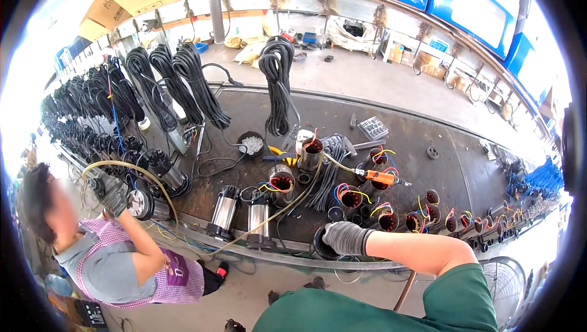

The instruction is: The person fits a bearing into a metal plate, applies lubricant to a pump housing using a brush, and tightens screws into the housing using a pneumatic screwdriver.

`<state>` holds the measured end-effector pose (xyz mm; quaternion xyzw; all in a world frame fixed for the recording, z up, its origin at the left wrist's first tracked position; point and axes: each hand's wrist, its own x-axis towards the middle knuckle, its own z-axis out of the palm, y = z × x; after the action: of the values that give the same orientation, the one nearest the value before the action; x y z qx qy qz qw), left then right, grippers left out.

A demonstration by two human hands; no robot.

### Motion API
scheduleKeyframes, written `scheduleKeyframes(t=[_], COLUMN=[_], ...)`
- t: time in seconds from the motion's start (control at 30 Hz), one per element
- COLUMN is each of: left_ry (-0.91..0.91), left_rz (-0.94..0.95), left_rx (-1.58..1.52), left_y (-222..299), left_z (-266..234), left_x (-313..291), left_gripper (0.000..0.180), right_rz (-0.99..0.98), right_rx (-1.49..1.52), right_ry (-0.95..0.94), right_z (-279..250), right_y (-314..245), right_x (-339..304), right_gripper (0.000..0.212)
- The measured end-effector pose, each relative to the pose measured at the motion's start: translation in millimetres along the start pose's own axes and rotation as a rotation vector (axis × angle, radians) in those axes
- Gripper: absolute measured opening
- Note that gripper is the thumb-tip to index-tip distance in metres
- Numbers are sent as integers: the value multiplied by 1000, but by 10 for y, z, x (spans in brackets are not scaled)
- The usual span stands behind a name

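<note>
My right hand (347,238), in a grey knit glove, reaches to the bench's near edge. Its fingers curl over a black round part (320,245), whose inner side is partly hidden by the glove. Just beyond stand open metal motor housings (351,199) with coloured wires sticking out. An orange power screwdriver (380,177) lies among them on its hose. Left of my right hand are two shiny steel cylinders (258,222) with black ends. Low in the picture, a dark gloved shape (233,326) appears to be my left hand; its fingers cannot be made out.
A co-worker (122,252) in a checked apron handles a motor at the left. Coiled black cables (277,81) hang over the dark bench (422,130). Yellow-handled pliers (281,154), a bowl of clear pieces (251,144) and a hammer (361,146) lie about. A fan (504,286) stands lower right.
</note>
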<state>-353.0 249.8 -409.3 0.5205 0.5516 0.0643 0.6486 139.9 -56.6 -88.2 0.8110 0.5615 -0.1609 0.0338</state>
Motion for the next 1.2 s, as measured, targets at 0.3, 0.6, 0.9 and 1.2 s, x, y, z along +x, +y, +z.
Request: scheduleKeyframes(t=[0.3, 0.6, 0.9, 1.2], left_ry=[18, 122, 102, 124], left_rz=[-163, -209, -358, -424], left_rx=[-601, -431, -509, -612], left_y=[-327, -779, -1162, -985], left_z=[-79, -240, -510, -549], left_x=[419, 574, 661, 587], left_gripper=[32, 33, 22, 22], right_rz=[58, 160, 74, 196], right_rx=[-91, -227, -127, -152], right_ry=[65, -149, -112, -108], right_z=[-31, -319, 298, -54], right_y=[-128, -221, 64, -266], right_x=[-49, -9, 171, 128], right_gripper=[15, 17, 23, 22])
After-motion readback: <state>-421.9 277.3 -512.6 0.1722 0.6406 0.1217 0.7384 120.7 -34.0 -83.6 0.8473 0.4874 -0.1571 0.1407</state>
